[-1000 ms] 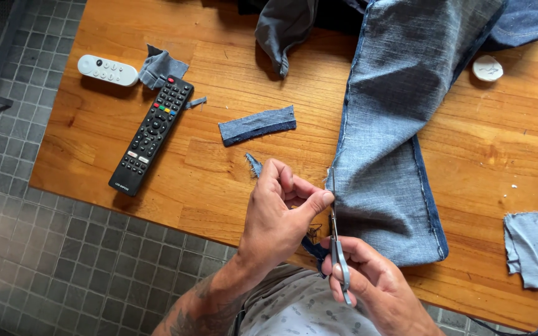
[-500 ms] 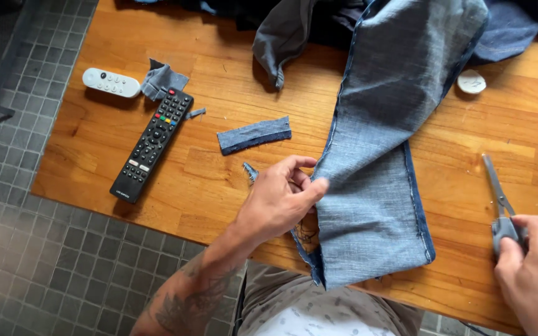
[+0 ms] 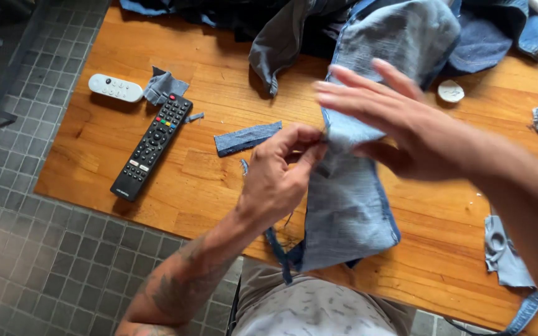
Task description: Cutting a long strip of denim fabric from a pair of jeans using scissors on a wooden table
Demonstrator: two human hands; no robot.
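We look down on a wooden surface point(image 3: 126, 205) standing on a grey tiled floor point(image 3: 26, 261). A long strip of grey-blue denim point(image 3: 350, 205) runs down its middle towards us, its near end hanging just over the edge. Our left hand point(image 3: 278, 180) pinches the left edge of the denim, its fingers point(image 3: 309, 146) clamped on the cloth. Our right hand point(image 3: 400, 121) hovers above the denim with fingers spread apart; it is blurred, so we cannot tell whether it touches the cloth. Left of the denim lie a small denim scrap point(image 3: 247, 138), a black remote point(image 3: 152, 146) and a white remote point(image 3: 115, 88). More denim scraps point(image 3: 505, 249) sit at the right edge.
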